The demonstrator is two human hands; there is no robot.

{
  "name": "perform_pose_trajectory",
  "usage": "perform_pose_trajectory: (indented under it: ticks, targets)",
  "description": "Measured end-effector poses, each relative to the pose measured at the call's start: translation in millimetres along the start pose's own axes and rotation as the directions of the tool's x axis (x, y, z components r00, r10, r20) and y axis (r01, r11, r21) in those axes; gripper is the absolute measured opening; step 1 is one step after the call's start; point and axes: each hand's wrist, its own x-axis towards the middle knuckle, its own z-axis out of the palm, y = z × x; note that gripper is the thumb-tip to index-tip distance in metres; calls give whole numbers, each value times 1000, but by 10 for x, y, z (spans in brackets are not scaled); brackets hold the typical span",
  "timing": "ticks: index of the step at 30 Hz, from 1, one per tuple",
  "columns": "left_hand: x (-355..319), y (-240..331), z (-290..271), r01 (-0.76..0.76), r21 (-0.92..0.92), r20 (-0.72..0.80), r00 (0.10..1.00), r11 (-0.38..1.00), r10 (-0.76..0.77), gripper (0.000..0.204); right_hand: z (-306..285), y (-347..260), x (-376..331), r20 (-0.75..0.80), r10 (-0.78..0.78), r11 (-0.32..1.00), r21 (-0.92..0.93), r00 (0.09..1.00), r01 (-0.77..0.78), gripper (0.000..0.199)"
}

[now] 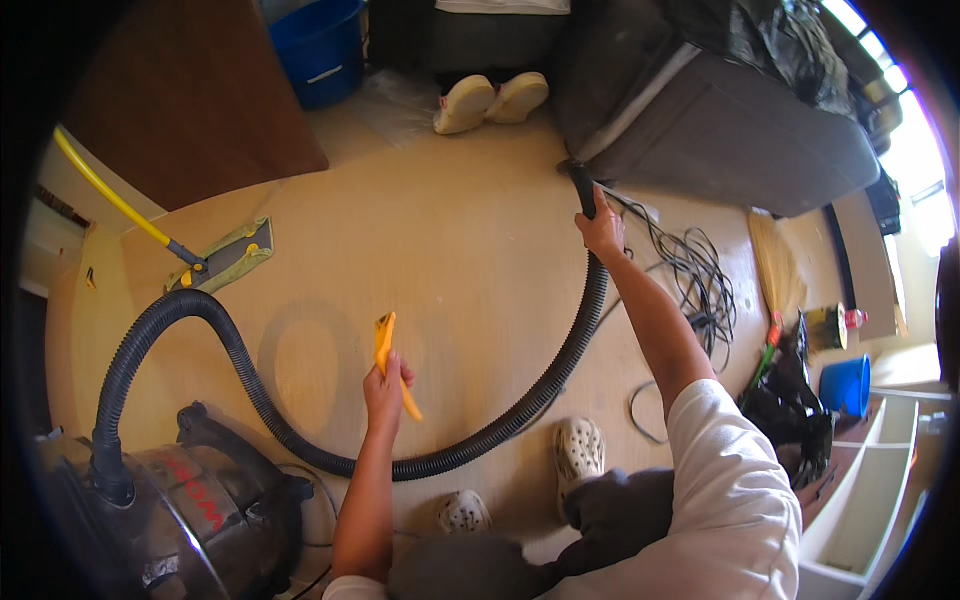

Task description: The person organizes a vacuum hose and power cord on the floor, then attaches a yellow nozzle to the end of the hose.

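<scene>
My left hand (pixel 384 395) is closed around a slim yellow-orange hand tool (pixel 384 338), held above the floor at the middle; its head looks like a scraper, but the kind is not certain. My right arm reaches forward, and my right hand (pixel 603 230) grips the black tube end (pixel 581 180) of a vacuum hose (pixel 562 365). The mouth of that tube is at the floor, by the bottom corner of a grey upholstered piece of furniture (pixel 720 135). From there the ribbed hose curves past my feet to a drum-shaped vacuum cleaner (pixel 205 515) at the lower left.
A tangled dark cable (pixel 695 285) lies right of my right hand. On the left is a flat mop (pixel 230 258). White clogs (pixel 492 100) and a blue bucket (pixel 322 60) are at the far side. A broom (pixel 778 265), black bag (pixel 790 410) and white shelf (pixel 865 490) are at right.
</scene>
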Motion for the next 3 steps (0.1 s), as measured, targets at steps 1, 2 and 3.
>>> perform_pose_trajectory:
  ticks: [1,2,3]
  targets:
    - [-15,-60,-52,-5,36,-10,1000,999,5,32,71,34,155,9,-13,1000,6,1000,13,74]
    - [-17,-131,-119,-38,85,2,999,996,38,32,146,62,313,-33,-41,998,53,999,42,74]
    - [-40,-158,-254,-68,143,9,998,987,68,31,259,32,435,-68,-64,992,109,996,71,75]
